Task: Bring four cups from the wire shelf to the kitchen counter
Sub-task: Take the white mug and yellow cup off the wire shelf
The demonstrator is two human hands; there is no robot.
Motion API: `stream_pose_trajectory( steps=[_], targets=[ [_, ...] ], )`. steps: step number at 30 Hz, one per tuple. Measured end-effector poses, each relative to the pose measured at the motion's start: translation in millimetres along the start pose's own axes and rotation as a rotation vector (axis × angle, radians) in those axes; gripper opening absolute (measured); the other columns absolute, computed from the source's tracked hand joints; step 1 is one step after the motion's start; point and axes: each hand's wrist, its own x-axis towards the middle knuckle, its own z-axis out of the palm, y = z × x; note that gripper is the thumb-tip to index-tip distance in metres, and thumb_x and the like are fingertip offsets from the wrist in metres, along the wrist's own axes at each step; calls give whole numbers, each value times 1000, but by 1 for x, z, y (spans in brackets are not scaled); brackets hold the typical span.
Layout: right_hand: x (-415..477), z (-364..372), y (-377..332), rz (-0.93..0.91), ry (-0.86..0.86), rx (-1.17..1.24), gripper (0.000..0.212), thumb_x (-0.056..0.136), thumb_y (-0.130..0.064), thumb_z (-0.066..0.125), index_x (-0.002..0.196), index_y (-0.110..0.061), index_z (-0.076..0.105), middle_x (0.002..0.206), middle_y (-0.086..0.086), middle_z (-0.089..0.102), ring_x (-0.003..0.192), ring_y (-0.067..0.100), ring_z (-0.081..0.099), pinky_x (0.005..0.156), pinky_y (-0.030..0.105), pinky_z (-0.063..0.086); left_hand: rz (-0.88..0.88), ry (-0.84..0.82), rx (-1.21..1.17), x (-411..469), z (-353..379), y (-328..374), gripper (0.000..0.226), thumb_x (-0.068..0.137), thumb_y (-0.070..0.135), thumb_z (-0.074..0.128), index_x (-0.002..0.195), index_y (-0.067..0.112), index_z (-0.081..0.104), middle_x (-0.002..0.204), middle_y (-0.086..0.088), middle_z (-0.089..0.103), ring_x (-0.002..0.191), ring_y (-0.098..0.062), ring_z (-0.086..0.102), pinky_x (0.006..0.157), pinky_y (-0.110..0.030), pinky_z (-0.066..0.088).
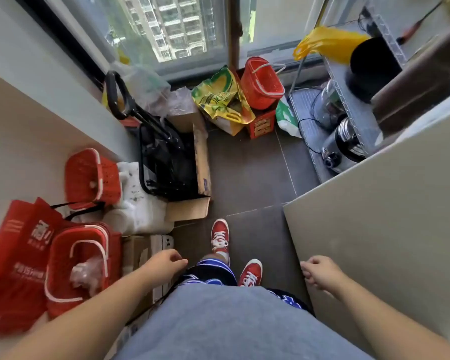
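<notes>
Cups not yet fetched: none can be made out, either on the wire shelf (347, 100) or carried, so all four seem left to bring.
Left hand (164, 263) and right hand (320, 272) hang empty with fingers loosely curled, well apart from the shelf at the floor's far right corner. Its grey metal grid bears a matte black round pot (372, 66) on top and shiny steel-and-glass appliances (346, 141) at the lower tier's front edge. Perforated red plastic baskets (91, 178) and a glossy red bag (16, 242) line the floor's left edge.
</notes>
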Motion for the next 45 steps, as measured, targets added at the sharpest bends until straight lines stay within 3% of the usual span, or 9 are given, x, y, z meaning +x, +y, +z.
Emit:
stream_pose_trajectory(
  steps=[4,7,11,15,18,21,29,39,45],
  targets=[
    [25,-8,-89,-86,31,-107,25,91,-19,58,67,-13,55,65,7,59,48,19,48,39,16,31,-95,-11,35,12,-26,-17,32,88,45,61,108,20,67,105,-1,69,92,-15,65,82,-30,53],
    [44,-11,-158,-160,29,-90,22,92,-21,58,72,-12,57,69,7,61,51,19,50,44,18,34,-108,-10,26,36,-60,-20,28,88,44,62,101,20,67,101,-1,71,87,-14,67,75,-26,51],
    [61,-19,-222,-182,52,-65,19,93,-16,57,76,-9,56,71,9,59,51,16,48,34,14,34,-100,-21,31,71,-114,-6,26,89,43,61,97,19,66,99,-1,71,90,-15,65,73,-26,47],
    [68,-32,-250,-140,75,-90,21,94,-13,57,74,-7,55,71,12,58,51,17,46,41,18,34,-68,-28,75,102,-165,29,25,91,47,57,92,23,61,96,1,65,88,-14,61,69,-25,41],
    [70,-50,-262,-100,110,-93,24,94,-10,56,70,-8,53,64,11,51,48,16,41,33,13,30,-9,12,91,125,-201,68,27,89,46,59,98,21,65,101,1,68,92,-14,62,78,-27,48],
    [73,-68,-267,-58,120,-132,30,91,-15,58,65,-15,45,62,10,48,46,16,38,39,18,26,45,7,32,144,-230,111,25,88,47,60,96,23,67,98,4,68,90,-11,63,81,-29,51],
    [121,-126,-314,29,129,-163,23,84,-22,63,64,-15,53,56,2,61,44,18,52,43,20,34,167,4,-190,192,-288,246,21,90,43,61,100,26,67,95,5,71,87,-7,66,80,-28,55],
    [133,-254,-544,-592,281,-34,15,81,-31,64,68,-25,62,67,-5,66,66,10,62,68,31,49,611,163,-329,189,-402,507,15,85,53,58,95,43,65,91,21,71,83,7,66,74,-22,54],
    [60,-337,-640,-894,443,58,20,73,-49,60,81,-32,67,72,-5,70,69,14,65,67,35,52,900,222,-369,143,-471,622,15,89,36,64,100,27,69,94,7,75,87,-1,69,84,-28,56]
  ],
)
